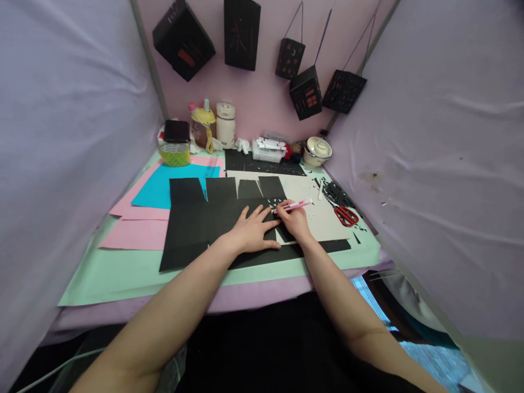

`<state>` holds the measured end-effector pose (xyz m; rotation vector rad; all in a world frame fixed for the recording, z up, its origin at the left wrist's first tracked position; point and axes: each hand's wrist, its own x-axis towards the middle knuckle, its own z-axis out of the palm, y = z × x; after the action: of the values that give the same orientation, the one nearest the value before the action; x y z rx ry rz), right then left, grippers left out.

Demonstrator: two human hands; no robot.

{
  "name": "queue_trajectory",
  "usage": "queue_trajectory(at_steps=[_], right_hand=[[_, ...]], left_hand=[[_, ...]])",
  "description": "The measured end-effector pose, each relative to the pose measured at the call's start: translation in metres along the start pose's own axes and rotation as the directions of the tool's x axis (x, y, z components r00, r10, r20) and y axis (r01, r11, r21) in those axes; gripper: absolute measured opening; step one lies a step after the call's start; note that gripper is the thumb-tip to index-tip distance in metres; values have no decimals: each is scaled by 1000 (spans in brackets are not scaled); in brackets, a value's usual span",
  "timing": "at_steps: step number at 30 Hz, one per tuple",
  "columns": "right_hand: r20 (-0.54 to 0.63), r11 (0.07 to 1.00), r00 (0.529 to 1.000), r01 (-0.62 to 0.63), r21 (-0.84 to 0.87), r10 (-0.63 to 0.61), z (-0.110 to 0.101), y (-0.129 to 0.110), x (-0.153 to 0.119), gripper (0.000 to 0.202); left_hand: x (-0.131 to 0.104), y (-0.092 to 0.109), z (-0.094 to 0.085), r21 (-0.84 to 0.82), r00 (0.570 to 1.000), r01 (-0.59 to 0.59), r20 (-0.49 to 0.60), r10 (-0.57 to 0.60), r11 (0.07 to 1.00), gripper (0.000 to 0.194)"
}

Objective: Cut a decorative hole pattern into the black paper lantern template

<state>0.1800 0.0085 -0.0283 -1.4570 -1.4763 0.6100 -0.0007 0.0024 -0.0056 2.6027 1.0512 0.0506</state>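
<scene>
A large sheet of black card [196, 224] with slits and flaps along its far edge lies on the table, its right part over a pale board [327, 218]. My left hand [254, 231] rests flat on the card, fingers spread, holding nothing. Just to its right, my right hand [292, 219] grips a pink and white pen-like tool [301, 204], its tip down at the card's right part. Small pale triangular cut-outs [275, 203] show in the card beside the tip. The tip itself is too small to make out.
Red-handled scissors [346, 215] and black scraps [338, 194] lie at the right. Pink paper [135, 234] and blue paper [158, 188] are at the left. A tape roll [175, 155], a white bottle [225, 126], a box of pens [268, 151] and a bowl [317, 152] stand behind. Black lanterns [306, 93] hang above.
</scene>
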Motion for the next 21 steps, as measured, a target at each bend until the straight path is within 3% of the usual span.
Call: queue_trajectory(at_steps=[6,11,17,21], right_hand=[[-55,997,998,3,77,1,-1,-2,0,24],[-21,989,999,50,138,-48,-2,-5,-4,36],[183,964,951,262,-55,-248,-9,-3,-3,27],[271,908,914,362,-212,-301,-10,-5,0,30]], left_hand=[[0,0,0,-9,1000,1,-2,-1,1000,83],[-1,1,-1,-21,1000,14,3,-14,1000,83],[-3,4,-4,-33,999,33,0,-33,999,81],[-3,5,-6,-36,999,35,4,-35,999,79]])
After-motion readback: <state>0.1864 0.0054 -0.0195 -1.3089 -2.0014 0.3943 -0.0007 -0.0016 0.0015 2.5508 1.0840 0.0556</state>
